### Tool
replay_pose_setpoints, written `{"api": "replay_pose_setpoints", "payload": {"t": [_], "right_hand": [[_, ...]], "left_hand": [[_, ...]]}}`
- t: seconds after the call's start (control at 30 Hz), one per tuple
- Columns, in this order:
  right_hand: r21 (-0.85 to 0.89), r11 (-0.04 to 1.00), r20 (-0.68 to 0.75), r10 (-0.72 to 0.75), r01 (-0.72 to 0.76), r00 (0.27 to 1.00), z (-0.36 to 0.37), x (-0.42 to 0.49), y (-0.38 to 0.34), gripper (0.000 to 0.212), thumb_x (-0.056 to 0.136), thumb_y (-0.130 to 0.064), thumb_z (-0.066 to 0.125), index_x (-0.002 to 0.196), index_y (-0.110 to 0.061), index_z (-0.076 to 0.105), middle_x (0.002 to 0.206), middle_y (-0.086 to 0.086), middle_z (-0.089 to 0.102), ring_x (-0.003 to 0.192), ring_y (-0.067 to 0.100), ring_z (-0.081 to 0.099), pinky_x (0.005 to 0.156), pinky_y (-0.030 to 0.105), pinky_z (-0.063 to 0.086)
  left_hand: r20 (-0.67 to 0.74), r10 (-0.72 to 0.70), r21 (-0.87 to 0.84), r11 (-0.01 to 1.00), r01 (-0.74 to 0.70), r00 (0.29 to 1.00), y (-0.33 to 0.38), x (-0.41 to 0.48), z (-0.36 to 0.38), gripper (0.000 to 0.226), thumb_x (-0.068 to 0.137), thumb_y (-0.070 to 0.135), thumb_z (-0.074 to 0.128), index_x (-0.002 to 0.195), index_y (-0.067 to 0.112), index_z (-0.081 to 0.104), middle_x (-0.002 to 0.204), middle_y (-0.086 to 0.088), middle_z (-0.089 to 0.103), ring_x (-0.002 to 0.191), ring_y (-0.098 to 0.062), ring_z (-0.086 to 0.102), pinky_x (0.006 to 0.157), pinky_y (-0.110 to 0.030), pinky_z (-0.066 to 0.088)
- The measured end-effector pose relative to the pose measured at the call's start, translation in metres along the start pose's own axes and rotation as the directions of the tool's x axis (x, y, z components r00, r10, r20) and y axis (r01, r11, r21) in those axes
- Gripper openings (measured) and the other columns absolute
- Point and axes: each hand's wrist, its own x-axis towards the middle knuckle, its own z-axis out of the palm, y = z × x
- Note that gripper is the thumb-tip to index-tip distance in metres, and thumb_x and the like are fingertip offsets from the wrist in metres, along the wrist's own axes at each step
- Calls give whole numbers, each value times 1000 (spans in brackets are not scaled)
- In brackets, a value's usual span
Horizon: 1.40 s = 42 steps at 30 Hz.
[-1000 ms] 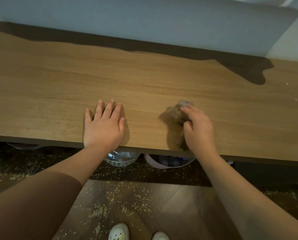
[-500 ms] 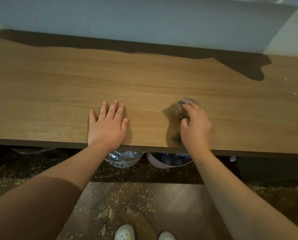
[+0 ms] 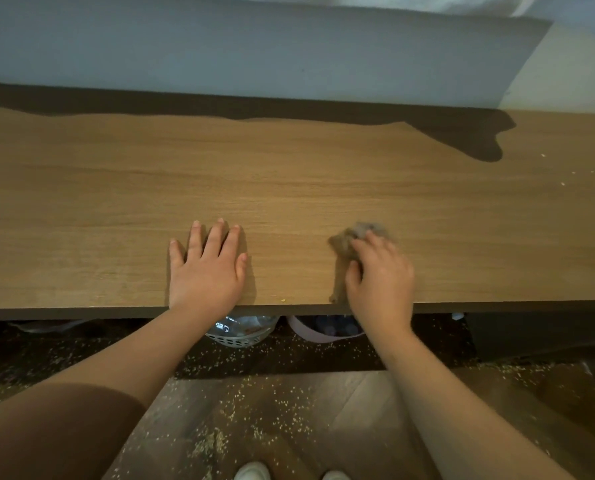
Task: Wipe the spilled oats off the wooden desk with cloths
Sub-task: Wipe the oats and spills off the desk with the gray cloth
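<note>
Long light-brown wooden desk (image 3: 289, 174) spans the view below a pale grey wall (image 3: 254, 46). At 6 o'clock, scattered oats (image 3: 254, 410) litter the dark plank floor (image 3: 341, 393). The left hand (image 3: 207, 271) lies flat at 8 o'clock, fingers straight. The right hand (image 3: 382, 278), at 4 o'clock, clutches a crumpled grey-brown cloth (image 3: 351, 237) (blurred) against the desktop. A few pale oat flakes (image 3: 562, 183) remain at 2 o'clock.

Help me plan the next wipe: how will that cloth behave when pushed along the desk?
The cloth is bunched into a wad under the right hand, so it is probably soft and floppy. It is likely light, since that hand alone holds it. On the smooth desk it should slide easily, perhaps folding over.
</note>
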Motion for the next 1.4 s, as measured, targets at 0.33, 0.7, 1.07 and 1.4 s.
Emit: {"api": "replay_pose_setpoints", "payload": {"t": [0.33, 0.7, 1.07, 1.4], "right_hand": [[127, 965, 151, -249, 231, 957, 0, 7, -6, 43, 92, -22, 50, 133, -31, 46, 143, -11, 40, 134, 13, 27, 111, 39, 18], [416, 735, -14, -584, 536, 812, 5, -22, 9, 32, 79, -18, 48, 104, -14, 68, 118, 0, 63, 112, 23, 54, 97, 41, 40], [485, 814, 315, -504, 320, 804, -39, -13, 13, 34, 79, -5, 62, 108, -22, 67, 114, -20, 56, 110, 6, 45, 99, 27, 38], [-44, 992, 190, -105, 115, 976, -67, 21, 120, 39, 89, -19, 53, 128, -25, 52, 141, -7, 43, 131, 18, 31, 107, 39, 25]], "left_hand": [[4, -38, -5, 999, 38, 999, 4, 0, -2, 54, 99, 41, 11, 151, 29, -1, 159, 5, -4, 145, -20, -9, 117, -48, 0], [-2, -67, -20, 998, 66, 998, 7, -2, -3, 53, 100, 39, 13, 151, 28, 2, 159, 7, -1, 146, -18, -7, 118, -46, 1], [4, 88, -147, 985, -87, 996, 49, -14, -7, 51, 101, 28, 24, 150, 28, 11, 158, 9, 7, 145, -11, -3, 116, -43, -2], [0, 342, -246, 911, -331, 940, 189, 4, -9, 47, 102, 24, 25, 149, 28, 18, 157, 11, 15, 144, -7, 6, 116, -38, -1]]}}
